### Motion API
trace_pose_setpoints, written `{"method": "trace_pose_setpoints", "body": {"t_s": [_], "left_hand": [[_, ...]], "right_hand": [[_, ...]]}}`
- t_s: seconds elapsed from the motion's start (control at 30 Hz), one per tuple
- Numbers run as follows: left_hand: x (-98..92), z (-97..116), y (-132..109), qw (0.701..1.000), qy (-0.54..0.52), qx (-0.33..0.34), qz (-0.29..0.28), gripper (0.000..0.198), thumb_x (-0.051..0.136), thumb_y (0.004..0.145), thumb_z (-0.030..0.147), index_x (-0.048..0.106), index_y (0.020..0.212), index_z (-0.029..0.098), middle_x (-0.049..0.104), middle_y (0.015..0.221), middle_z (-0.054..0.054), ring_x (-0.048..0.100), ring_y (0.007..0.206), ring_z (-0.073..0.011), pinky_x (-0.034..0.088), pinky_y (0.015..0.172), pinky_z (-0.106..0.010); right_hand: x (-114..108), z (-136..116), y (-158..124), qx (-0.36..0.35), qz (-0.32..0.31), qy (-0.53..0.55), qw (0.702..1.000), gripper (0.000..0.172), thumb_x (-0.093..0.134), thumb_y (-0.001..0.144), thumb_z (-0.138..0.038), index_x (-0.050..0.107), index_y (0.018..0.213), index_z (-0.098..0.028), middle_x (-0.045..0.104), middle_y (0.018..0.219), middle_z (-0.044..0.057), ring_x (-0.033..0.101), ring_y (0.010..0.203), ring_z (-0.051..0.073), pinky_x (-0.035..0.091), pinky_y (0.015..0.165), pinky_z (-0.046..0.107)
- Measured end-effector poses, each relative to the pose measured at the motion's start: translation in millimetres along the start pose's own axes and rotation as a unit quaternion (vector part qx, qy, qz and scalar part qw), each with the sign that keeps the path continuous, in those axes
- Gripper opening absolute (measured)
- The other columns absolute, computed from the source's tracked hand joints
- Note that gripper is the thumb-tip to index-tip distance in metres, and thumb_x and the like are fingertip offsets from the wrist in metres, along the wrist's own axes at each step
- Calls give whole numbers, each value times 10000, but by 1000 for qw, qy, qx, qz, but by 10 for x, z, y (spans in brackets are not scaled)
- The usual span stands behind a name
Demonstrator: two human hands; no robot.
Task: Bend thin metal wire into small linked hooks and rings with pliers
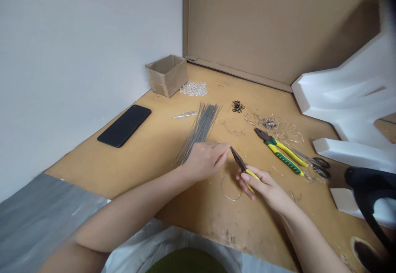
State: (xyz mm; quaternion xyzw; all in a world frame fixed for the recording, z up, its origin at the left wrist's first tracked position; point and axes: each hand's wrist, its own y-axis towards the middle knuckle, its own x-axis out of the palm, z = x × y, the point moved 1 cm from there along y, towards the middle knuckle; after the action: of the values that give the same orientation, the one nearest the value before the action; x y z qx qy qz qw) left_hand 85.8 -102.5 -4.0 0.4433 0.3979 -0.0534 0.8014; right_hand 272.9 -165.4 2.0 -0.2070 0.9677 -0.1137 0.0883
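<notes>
My right hand (262,185) is closed around needle-nose pliers (238,159) with yellow handles, their dark jaws pointing up and left. The tip of the pliers meets the fingertips of my left hand (206,160), which are pinched together. Whatever lies between those fingers is too small to make out. A thin curved wire (232,200) shows just below the two hands; where its ends go is unclear. Behind my left hand a bundle of straight grey wires (204,122) lies on the table, partly covered by the hand.
Larger combination pliers (286,153) and scissors (318,165) lie to the right, near tangled wire pieces (289,130). Black rings (238,106) and a pile of small clear pieces (194,88) sit farther back. A cardboard box (167,77) and a phone (124,125) are left; white foam (343,99) stands right.
</notes>
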Motion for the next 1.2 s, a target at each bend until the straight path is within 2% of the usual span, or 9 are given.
{"method": "trace_pose_setpoints", "body": {"t_s": [0.37,0.7,1.2], "left_hand": [[-4,-3,6,1000,2,9,0,166,428,829,167,589,871,163,633,620,-1,575,544,-99,374,531,-201],[1,3,0,1000,-3,1,2,170,434,831,178,584,910,161,652,643,-3,594,559,-103,396,538,-201],[25,-9,-8,1000,-4,4,8,171,438,834,177,588,917,163,659,651,-4,598,559,-102,398,540,-200]], "right_hand": [[3,-6,-25,19,25,-23,999,294,467,853,-429,496,739,-160,393,541,-58,335,427,58,268,403,198],[14,-28,-1,2,13,-33,999,265,453,868,-405,525,827,-153,476,632,-31,404,460,61,331,486,221],[40,-105,-3,14,33,-87,996,318,455,842,-459,463,700,-174,438,581,-43,395,454,66,332,468,217]]}}
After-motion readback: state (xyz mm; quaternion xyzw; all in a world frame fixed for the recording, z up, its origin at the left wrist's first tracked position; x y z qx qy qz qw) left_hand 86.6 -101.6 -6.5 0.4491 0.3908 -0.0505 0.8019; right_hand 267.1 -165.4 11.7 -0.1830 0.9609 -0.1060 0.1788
